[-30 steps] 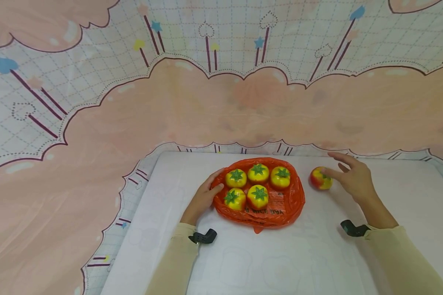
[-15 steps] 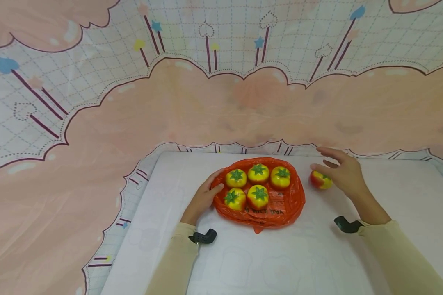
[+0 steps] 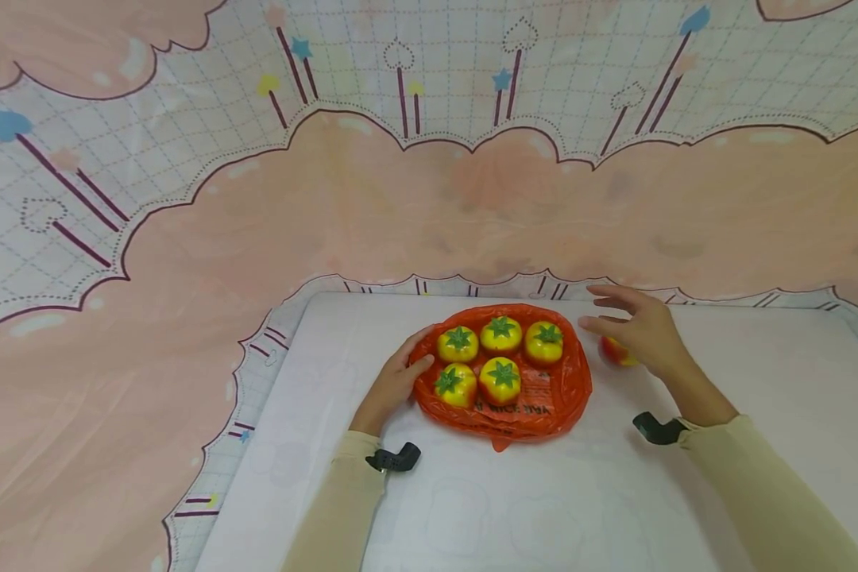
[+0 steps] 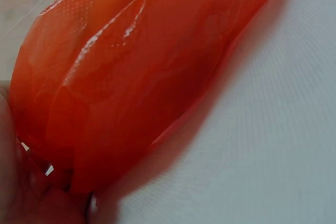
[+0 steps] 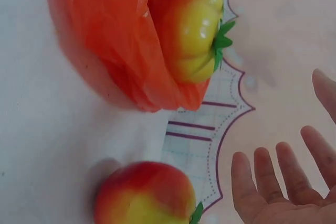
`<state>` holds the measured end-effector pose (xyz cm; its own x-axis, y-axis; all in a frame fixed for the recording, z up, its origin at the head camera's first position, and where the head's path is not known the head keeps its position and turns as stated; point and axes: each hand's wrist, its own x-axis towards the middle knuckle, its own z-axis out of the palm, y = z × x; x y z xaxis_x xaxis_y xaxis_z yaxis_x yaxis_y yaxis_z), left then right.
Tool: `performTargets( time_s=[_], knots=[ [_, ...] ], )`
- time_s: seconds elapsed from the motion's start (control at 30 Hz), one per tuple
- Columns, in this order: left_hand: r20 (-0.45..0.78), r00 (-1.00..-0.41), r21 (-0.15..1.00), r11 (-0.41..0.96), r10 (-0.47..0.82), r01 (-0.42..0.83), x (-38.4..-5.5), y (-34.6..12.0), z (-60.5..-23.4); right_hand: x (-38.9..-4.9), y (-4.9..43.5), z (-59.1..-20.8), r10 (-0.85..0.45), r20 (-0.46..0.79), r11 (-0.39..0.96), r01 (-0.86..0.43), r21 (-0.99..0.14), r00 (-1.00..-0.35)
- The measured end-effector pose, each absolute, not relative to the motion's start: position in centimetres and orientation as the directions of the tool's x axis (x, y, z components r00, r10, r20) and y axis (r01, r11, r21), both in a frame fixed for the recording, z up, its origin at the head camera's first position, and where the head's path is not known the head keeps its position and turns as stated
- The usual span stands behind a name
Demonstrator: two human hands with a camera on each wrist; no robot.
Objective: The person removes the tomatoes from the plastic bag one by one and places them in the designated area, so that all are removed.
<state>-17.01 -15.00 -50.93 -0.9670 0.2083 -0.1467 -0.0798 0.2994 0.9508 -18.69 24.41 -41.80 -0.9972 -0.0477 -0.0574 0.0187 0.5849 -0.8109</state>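
Observation:
An orange-red plastic bag (image 3: 570, 401), its mouth spread wide and its rim rolled down, sits on the white table. Several glossy yellow-and-red toy fruits (image 3: 500, 381) with green star-shaped leaves lie inside, tomato-like in form. My left hand (image 3: 392, 383) holds the bag's left side, thumb over the rim and fingers outside against the plastic. To the right of the bag stands one more such fruit (image 5: 144, 195) on the table. Above it, my right hand (image 3: 647, 332) hovers with fingers extended and holds nothing; in the head view it hides part of that fruit.
Black cameras (image 3: 395, 458) are strapped to both wrists. The table's far edge runs just behind the bag and the single fruit. A pink-and-white patterned cloth (image 3: 429, 206) hangs behind the table and down its left side.
My right hand has moved left, from beside the lone fruit to over it, toward the bag. The left hand, the bag and the fruits have stayed in place.

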Motion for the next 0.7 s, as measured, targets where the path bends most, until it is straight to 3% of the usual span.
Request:
performTargets(
  time_s=[0.7],
  knots=[
    [-0.14,-0.965,0.955,0.287,0.221,-0.073,-17.2,-15.1,-51.1,-19.3,21.8,-42.5,-0.16,-0.064,0.586,-0.043,-0.809,-0.985]
  ],
)
